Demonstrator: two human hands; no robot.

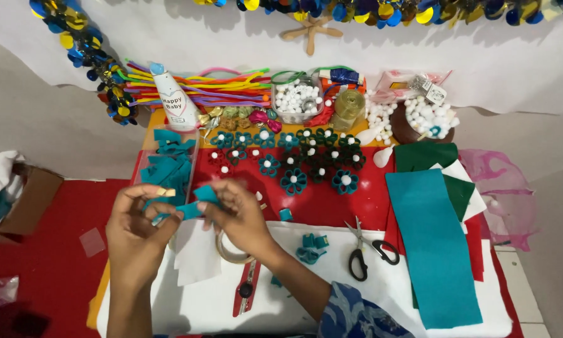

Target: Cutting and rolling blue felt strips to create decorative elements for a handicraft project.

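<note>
nearest me, the left hand [137,228] and right hand [237,213] share a closed grip on a small folded strip of teal felt [194,205], held just above the white paper on the tabletop [187,307]. beside them lie black-handled scissors [361,250], a red cutter [247,289] and soft loose teal scraps [311,247]. further on, rows of finished felt flowers with white bead centres [294,164] cover the red cloth, so much looks done. a clear tray of cut teal strips [168,166] remains, beyond it fuzzy coloured pipe cleaners [225,87].
</note>
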